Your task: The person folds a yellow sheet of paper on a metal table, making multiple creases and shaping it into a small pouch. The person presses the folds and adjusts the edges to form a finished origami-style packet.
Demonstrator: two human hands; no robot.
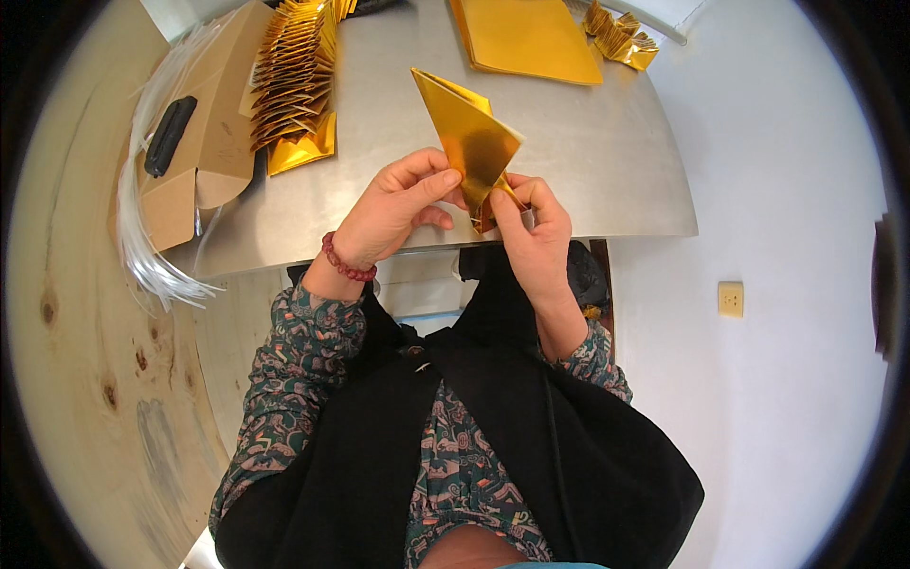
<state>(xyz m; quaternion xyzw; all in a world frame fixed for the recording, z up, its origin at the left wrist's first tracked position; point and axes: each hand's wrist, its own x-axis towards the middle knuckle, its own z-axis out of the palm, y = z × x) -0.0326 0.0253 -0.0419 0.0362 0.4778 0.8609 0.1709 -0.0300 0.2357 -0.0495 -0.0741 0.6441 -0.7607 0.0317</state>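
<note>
A partly folded sheet of shiny gold foil paper [466, 133] is held up over the table's near edge, its pointed top tilted away from me. My left hand [409, 201] pinches its left side between thumb and fingers, with a red bead bracelet on the wrist. On the lower right, my right hand [533, 223] grips a folded corner, thumb in front. The fingertips behind the paper are partly hidden. Farther left lies a long row of folded gold paper pieces [296, 81], nested one against another. A flat stack of gold paper sheets [531, 38] rests at the far side.
A grey metal table [398, 114] spans the front. At its left stand a cardboard box [216, 133], a black handle-like object [171, 136] and a bundle of clear plastic strips [142, 223]. More folded gold pieces [621, 40] lie far right, near a white wall [758, 190].
</note>
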